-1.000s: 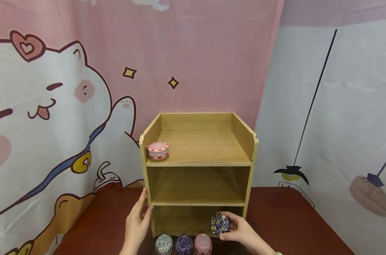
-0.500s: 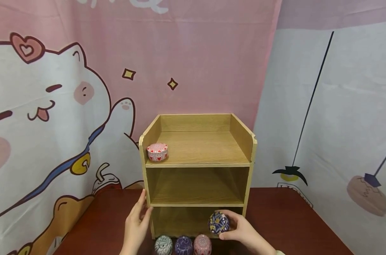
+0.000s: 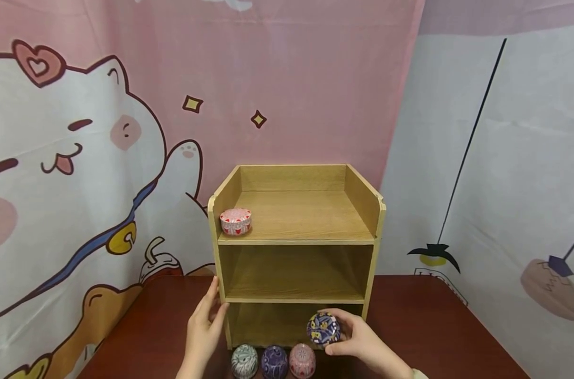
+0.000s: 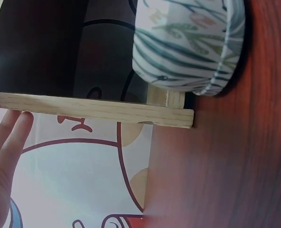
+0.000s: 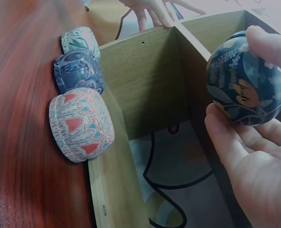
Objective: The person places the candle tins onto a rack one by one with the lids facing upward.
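My right hand (image 3: 363,341) grips a dark blue floral round tin (image 3: 323,328) in front of the shelf unit's lowest compartment. In the right wrist view, thumb and fingers curl round this blue tin (image 5: 247,80), whose yellow flower shows. With fairly straight fingers, my left hand (image 3: 205,326) touches the left side panel of the wooden shelf unit (image 3: 296,242); the left wrist view has its fingertips along the panel's edge (image 4: 92,105). A green-and-white tin (image 3: 244,361), a purple tin (image 3: 274,362) and a pink tin (image 3: 303,361) stand in a row before the unit.
Another pink tin with red hearts (image 3: 236,221) sits at the left front of the top shelf. The unit stands on a dark red table (image 3: 424,316), and a cartoon-printed cloth (image 3: 296,95) hangs behind.
The blue tin has shifted slightly left in my right hand and tilted, so more of its patterned top faces the head camera. My left hand stays at the side panel.
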Available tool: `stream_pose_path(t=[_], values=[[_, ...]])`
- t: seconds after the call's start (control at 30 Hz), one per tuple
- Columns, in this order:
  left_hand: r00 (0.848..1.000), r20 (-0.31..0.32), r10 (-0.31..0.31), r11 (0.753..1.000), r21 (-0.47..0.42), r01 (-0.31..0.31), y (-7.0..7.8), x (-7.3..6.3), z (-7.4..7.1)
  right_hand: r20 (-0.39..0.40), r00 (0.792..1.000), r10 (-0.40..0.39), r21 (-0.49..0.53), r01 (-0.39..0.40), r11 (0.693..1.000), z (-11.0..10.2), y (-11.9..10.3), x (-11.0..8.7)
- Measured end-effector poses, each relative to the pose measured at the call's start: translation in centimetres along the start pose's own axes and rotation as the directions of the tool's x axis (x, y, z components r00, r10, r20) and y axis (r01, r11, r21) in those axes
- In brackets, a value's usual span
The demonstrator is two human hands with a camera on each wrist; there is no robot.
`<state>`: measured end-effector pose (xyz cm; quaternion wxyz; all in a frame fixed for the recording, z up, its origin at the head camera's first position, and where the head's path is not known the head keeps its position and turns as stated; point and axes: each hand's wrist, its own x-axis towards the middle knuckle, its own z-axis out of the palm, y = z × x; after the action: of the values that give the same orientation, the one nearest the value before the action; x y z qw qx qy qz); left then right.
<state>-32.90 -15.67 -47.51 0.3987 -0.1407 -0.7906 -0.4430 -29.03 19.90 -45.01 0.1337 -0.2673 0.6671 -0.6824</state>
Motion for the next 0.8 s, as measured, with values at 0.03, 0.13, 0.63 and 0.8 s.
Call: stream_pose_path(t=[0.03,0.13,0.63,0.8], values=[[1.0,0.0,0.003,1.0,-0.003,-0.003,0.0,0.0,0.0,0.001,1.0,-0.004,-0.002,0.004,1.0,0.0,-0.1,0.0],[1.0,-0.002,0.01,1.0,-0.011,-0.01,0.0,0.0,0.0,0.006,1.0,-0.007,-0.009,0.008,1.0,0.2,-0.4,-0.1],[1.0,-0.005,0.015,1.0,-0.011,-0.015,0.1,0.1,0.1,0.003,1.0,-0.007,-0.035,0.007,0.999,0.6,-2.0,-0.4],[1.0,-0.002,0.014,1.0,-0.007,-0.014,0.1,0.0,0.0,0.004,1.0,-0.018,-0.036,0.018,0.999,0.9,-2.5,-0.4]])
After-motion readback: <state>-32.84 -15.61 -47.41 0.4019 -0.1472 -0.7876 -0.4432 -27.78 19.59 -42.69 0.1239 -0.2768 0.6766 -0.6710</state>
